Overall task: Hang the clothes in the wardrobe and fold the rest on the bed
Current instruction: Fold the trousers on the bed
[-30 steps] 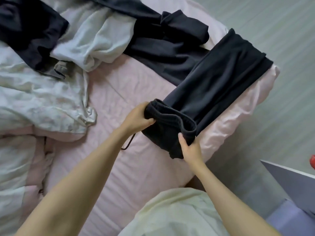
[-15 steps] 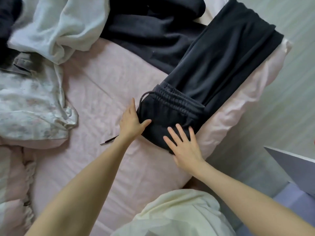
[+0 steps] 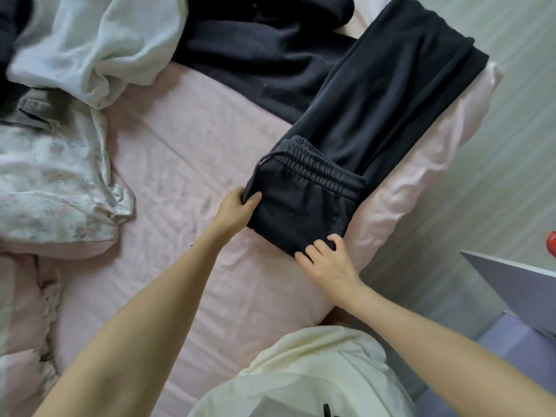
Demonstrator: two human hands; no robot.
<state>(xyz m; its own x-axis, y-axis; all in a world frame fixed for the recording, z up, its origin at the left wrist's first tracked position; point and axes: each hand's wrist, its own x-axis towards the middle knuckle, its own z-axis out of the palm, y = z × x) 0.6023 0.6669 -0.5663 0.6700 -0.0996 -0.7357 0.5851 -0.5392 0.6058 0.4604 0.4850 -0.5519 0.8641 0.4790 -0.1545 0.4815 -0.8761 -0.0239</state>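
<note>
Dark navy drawstring sweatpants (image 3: pixel 361 139) lie along the pink bed's (image 3: pixel 186 164) right edge, waistband folded over. The left hand (image 3: pixel 234 210) pinches the fold's left corner; the right hand (image 3: pixel 326 260) curls its fingers over the near edge. Roll evenly, keeping both edges aligned.

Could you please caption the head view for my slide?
Both hands, left and right, grip folded black sweatpants on the pink bed.

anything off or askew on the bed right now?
Mostly unsorted laundry. The black sweatpants lie diagonally, legs reaching the mattress corner, waistband end folded over; left hand pinches the fold. White garment and dark top lie crumpled. No damage visible.
</note>
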